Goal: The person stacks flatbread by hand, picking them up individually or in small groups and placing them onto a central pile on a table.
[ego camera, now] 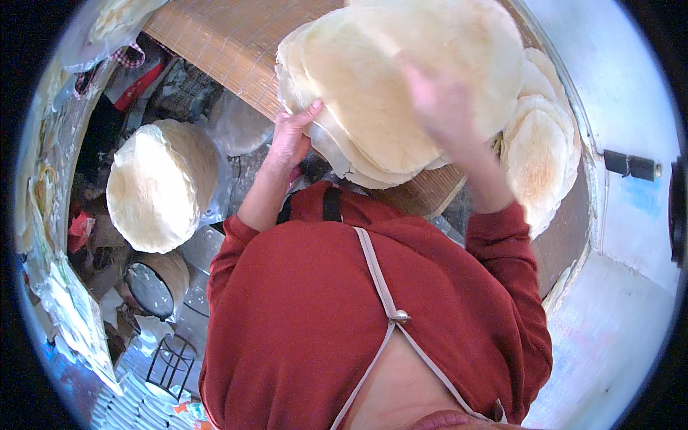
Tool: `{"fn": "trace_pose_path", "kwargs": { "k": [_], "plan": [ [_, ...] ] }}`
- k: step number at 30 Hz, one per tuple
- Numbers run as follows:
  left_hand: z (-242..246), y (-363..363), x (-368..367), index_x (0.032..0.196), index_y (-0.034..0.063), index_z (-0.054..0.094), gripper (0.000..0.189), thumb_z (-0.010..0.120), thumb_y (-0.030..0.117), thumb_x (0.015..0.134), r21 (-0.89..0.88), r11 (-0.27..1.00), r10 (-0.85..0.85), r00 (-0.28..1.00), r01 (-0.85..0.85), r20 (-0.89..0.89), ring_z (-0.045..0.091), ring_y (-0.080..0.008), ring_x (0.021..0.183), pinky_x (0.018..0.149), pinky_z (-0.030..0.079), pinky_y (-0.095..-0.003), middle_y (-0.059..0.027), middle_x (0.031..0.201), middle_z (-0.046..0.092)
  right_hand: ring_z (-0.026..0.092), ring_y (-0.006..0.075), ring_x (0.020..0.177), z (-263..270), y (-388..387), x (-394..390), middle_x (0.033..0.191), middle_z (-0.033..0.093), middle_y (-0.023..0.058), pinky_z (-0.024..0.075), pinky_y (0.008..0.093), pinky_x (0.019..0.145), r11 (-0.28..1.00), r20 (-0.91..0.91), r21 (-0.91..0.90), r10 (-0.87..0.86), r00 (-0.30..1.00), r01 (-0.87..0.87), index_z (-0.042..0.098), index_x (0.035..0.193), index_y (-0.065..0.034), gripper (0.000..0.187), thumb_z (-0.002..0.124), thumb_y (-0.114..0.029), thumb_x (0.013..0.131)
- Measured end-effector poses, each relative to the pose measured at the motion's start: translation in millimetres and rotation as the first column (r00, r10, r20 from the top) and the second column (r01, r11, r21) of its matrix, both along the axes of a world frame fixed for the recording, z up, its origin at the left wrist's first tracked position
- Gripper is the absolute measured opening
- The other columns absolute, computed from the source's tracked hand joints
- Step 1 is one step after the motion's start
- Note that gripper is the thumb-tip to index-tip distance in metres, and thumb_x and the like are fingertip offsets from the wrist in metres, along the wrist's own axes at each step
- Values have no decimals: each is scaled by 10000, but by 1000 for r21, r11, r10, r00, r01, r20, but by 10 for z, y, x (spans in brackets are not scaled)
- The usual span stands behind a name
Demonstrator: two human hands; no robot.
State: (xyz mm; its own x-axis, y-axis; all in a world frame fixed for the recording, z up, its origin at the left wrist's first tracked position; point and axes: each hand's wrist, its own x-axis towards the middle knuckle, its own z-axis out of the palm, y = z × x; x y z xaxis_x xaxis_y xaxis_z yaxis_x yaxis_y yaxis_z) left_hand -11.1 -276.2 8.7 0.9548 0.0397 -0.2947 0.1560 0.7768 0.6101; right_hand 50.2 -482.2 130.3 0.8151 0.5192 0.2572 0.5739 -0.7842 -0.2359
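Observation:
A stack of large, thin, pale flatbread sheets (371, 107) lies on a slatted wooden surface before me. My left hand (294, 131) grips the stack's near left edge, thumb on top and fingers out of sight underneath. Over the right part of the stack is my right hand (438, 99), blurred by motion; whether it holds the top sheet cannot be told. More round sheets (537, 156), browned in the middle, are piled to the right of the stack.
A tall pile of round sheets (153, 188) stands lower at the left, beside clear plastic. Below it are a round container (150, 290) and a black wire rack (171, 365). A bag of sheets (115, 24) is at the upper left. A pale wall (634, 215) bounds the right.

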Motion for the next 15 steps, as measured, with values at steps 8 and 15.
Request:
{"fn": "trace_pose_path", "kwargs": {
  "k": [8, 15],
  "plan": [
    [-84, -7, -16, 1187, 2, 487, 486, 704, 31, 752, 14, 1000, -17, 1000, 17, -11, 588, -204, 960, 840, 484, -347, -96, 1075, 597, 625, 312, 695, -932, 381, -381, 788, 620, 155, 489, 389, 572, 986, -146, -93, 125, 981, -140, 528, 996, -23, 200, 474, -154, 854],
    [-95, -31, 5, 1184, -1, 486, 483, 698, 11, 751, 37, 999, 29, 999, -30, 44, 589, -206, 962, 844, 483, -336, -98, 1078, 599, 621, 340, 742, -681, 358, -406, 905, 626, 174, 487, 402, 653, 989, -269, 7, 146, 952, -150, 548, 1116, -67, 325, 526, -261, 856]
  ]
}}
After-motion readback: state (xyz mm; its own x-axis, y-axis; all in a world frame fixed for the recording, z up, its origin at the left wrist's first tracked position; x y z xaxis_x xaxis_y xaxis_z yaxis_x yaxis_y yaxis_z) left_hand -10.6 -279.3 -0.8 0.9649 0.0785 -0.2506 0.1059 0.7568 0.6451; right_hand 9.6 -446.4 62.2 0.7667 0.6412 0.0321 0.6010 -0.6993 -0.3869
